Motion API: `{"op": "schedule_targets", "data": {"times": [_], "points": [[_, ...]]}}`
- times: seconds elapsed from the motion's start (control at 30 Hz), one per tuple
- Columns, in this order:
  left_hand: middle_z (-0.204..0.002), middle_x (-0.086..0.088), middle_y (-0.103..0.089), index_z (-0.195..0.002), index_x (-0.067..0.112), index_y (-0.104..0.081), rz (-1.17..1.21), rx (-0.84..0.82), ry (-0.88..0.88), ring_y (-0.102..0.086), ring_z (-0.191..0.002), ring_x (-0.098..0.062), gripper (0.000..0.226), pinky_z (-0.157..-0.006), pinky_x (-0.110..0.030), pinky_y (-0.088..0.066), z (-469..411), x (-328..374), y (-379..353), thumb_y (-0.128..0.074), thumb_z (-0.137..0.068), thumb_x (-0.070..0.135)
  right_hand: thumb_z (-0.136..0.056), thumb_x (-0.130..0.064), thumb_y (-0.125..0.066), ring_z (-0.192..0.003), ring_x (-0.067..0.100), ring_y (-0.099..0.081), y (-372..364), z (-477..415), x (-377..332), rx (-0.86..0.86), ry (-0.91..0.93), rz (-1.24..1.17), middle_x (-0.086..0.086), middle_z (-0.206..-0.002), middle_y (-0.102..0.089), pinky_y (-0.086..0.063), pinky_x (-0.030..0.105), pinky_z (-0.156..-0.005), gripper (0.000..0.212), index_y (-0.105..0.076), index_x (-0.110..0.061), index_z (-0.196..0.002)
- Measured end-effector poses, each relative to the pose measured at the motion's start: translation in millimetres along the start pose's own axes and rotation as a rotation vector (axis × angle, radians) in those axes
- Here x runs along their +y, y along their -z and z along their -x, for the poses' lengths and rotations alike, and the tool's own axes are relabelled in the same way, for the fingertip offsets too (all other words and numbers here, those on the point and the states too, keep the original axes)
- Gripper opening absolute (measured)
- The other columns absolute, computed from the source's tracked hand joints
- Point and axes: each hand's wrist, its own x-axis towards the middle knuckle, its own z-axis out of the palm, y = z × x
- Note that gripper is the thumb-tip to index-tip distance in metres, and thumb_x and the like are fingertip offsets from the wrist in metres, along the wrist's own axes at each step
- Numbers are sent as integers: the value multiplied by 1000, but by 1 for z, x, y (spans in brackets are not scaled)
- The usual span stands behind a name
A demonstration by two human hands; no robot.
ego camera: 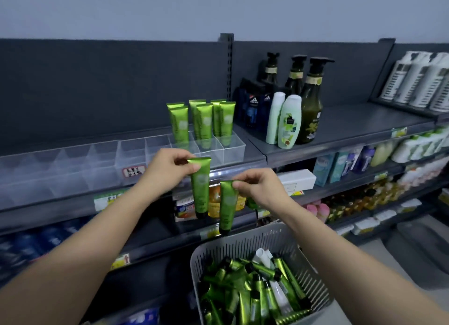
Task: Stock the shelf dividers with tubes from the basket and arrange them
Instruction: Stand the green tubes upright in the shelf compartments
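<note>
My left hand [167,170] pinches the crimped top of a green tube [200,191], which hangs cap down in front of the shelf edge. My right hand [261,188] holds a second green tube [228,208] the same way, slightly lower and to the right. Clear plastic shelf dividers [136,154] run along the shelf; several green tubes [202,120] stand upright in the rightmost compartments, and the compartments to the left hold nothing. A grey slotted basket [243,244] below my hands is full of green tubes [257,293] lying loose.
Pump bottles and white-green bottles [289,120] stand on the shelf right of the dividers. White bottles [418,82] sit at far right. Lower shelves hold boxes, jars and packs [340,167]. A shelf upright [227,65] rises behind the tubes.
</note>
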Motion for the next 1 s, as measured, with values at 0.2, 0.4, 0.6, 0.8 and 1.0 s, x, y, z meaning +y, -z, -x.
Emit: {"op": "schedule_targets", "data": {"times": [0.2, 0.4, 0.6, 0.8, 1.0], "points": [[-76, -5, -64, -105, 5, -69, 61, 170, -69, -58, -52, -7, 19, -55, -16, -51, -27, 20, 58, -67, -86, 8, -78, -6, -76, -56, 2, -61, -27, -22, -63, 1, 151, -35, -1, -66, -67, -52, 20, -60, 7, -72, -11, -78], [-66, 2, -64, -95, 9, -70, 138, 271, -160, -57, -49, -1, 13, -54, -15, -53, -60, 34, 105, -66, -85, 1, -76, -2, -76, -54, 7, -61, -48, -51, -107, 29, 240, -97, 1, -63, -66, -51, 17, -55, 12, -68, -11, -73], [-69, -1, -65, -92, 8, -71, 120, 347, -195, -58, -58, -12, 11, -56, -18, -53, -100, 26, 129, -69, -82, 3, -77, -1, -74, -50, 11, -55, -65, -79, -129, 77, 279, -111, 5, -62, -64, -49, 23, -54, 7, -69, -5, -75], [-72, -1, -66, -81, 19, -70, 54, 349, -179, -61, -65, -16, 12, -67, -29, -57, -128, 6, 132, -71, -81, 7, -79, -2, -73, -55, 19, -56, -78, -102, -137, 115, 289, -120, 8, -66, -66, -51, 30, -59, 5, -70, -5, -76], [-71, -2, -66, -75, 21, -69, 13, 290, -143, -62, -62, -16, 15, -60, -22, -55, -145, -22, 125, -71, -81, 7, -79, -2, -73, -51, 15, -53, -84, -114, -140, 98, 298, -112, 2, -60, -64, -47, 21, -53, 10, -70, -9, -74]]}}
